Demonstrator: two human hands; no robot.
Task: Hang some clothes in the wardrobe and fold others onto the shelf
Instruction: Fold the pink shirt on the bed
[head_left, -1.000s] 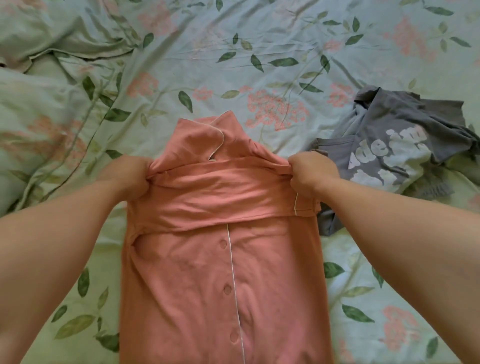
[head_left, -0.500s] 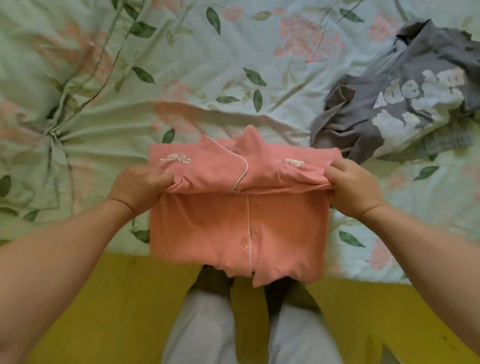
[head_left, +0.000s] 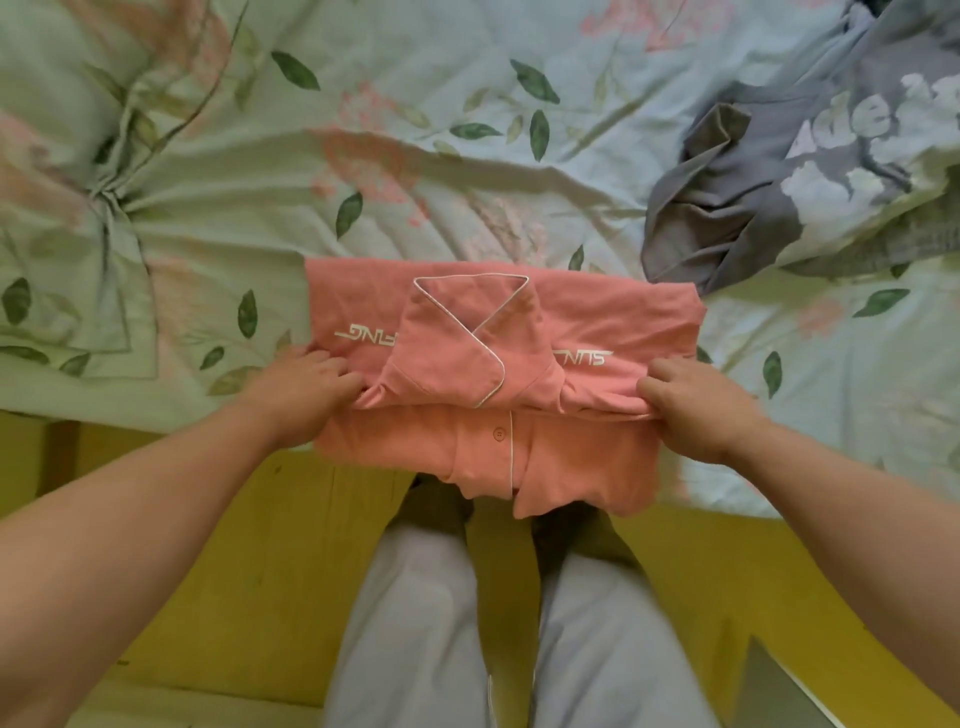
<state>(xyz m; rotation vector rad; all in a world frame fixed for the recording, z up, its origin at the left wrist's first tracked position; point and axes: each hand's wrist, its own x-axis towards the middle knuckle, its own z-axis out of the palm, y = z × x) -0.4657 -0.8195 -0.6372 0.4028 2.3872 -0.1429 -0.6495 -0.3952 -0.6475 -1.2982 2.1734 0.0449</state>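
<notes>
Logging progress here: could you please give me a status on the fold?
Left hand, right hand: both grip pink pajama shirt. Shirt part-folded at edge of bed. Grey top apart; nothing blocking.

Both bare forearms reach in from the near corners and angle toward each other. The left hand (head_left: 306, 387) lies knuckles up, fingers curled, gripping the left end of the folded pink pyjama shirt (head_left: 597, 332). The right hand (head_left: 698, 408) mirrors it at the right end, fingers curled over the fold.
</notes>
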